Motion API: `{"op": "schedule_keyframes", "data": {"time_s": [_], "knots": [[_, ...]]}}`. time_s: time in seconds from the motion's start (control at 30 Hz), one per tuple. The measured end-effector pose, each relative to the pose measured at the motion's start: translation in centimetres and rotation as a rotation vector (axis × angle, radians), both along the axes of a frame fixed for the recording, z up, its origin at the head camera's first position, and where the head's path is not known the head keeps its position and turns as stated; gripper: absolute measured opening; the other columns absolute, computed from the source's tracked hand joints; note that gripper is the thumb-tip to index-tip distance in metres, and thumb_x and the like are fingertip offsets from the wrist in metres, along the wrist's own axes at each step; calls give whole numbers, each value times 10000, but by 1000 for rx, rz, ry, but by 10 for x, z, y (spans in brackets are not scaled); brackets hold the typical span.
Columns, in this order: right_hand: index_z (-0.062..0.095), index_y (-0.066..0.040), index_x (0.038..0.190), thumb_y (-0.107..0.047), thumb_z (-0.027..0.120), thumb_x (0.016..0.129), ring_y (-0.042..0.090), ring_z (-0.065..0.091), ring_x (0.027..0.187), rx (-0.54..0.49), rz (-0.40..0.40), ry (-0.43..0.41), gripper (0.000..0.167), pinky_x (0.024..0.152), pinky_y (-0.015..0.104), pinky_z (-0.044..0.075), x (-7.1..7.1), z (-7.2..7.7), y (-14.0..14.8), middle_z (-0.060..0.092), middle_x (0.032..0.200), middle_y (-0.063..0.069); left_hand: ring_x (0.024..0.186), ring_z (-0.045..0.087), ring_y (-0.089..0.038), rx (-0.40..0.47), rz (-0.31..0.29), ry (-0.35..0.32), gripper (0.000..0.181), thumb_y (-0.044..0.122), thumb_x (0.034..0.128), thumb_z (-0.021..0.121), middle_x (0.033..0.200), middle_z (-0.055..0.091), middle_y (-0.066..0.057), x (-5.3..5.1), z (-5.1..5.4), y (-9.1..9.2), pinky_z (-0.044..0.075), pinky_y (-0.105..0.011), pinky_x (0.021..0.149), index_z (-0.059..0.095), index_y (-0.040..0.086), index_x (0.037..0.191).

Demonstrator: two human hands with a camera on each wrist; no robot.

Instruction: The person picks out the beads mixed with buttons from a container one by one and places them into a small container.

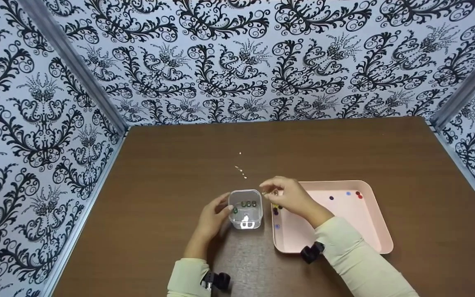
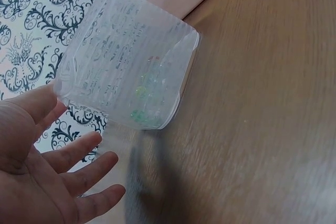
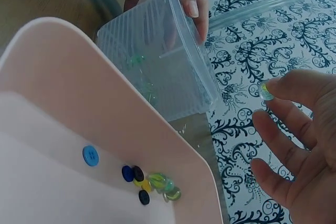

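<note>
A clear plastic container (image 1: 254,215) stands on the table with several green glass marbles (image 1: 248,203) inside. My left hand (image 1: 212,216) holds its left side, the thumb over the rim and fingers outside. Just right of the container, above the pink tray's (image 1: 344,184) near corner, is my right hand (image 1: 291,199). Between its thumb and index finger it pinches a clear marble with a yellow-green swirl (image 3: 265,92), apart from the container. The right wrist view shows more marbles (image 3: 157,180) in the tray corner, beside dark buttons (image 3: 138,173) and a light blue button (image 3: 90,156).
Red buttons (image 1: 358,194), a blue button (image 1: 348,193) and a dark button (image 1: 331,198) lie farther right in the tray. Small bright specks (image 1: 241,170) show on the brown table (image 1: 171,165) behind the container. Patterned walls (image 1: 229,62) enclose the back and sides.
</note>
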State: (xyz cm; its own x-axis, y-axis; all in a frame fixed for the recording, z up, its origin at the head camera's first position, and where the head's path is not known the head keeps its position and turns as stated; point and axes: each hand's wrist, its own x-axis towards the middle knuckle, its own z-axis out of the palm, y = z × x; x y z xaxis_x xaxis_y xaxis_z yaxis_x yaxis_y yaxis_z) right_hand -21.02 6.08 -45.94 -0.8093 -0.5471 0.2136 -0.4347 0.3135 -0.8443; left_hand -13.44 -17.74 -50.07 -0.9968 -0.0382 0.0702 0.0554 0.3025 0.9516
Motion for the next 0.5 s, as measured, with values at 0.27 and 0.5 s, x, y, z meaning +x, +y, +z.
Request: {"op": "schedule_keyframes", "data": {"time_s": [0.27,0.5], "knots": [[721,-33,1040,-18,695,830,162,611,828,8,12,48,212,756,410,540,1,-2,-7,675,918,20,1141,579,-424,-6,1,-14,418,54,923,609,1216,597,-298,1,-2,0,474,-498,961,522,-96,1304],[722,-33,1036,-23,700,829,208,614,803,25,28,91,209,703,396,524,1,-3,-11,674,895,9,1137,574,-442,-2,-1,-12,413,28,922,598,1199,594,-321,2,3,1,472,-508,960,507,-126,1295]]}}
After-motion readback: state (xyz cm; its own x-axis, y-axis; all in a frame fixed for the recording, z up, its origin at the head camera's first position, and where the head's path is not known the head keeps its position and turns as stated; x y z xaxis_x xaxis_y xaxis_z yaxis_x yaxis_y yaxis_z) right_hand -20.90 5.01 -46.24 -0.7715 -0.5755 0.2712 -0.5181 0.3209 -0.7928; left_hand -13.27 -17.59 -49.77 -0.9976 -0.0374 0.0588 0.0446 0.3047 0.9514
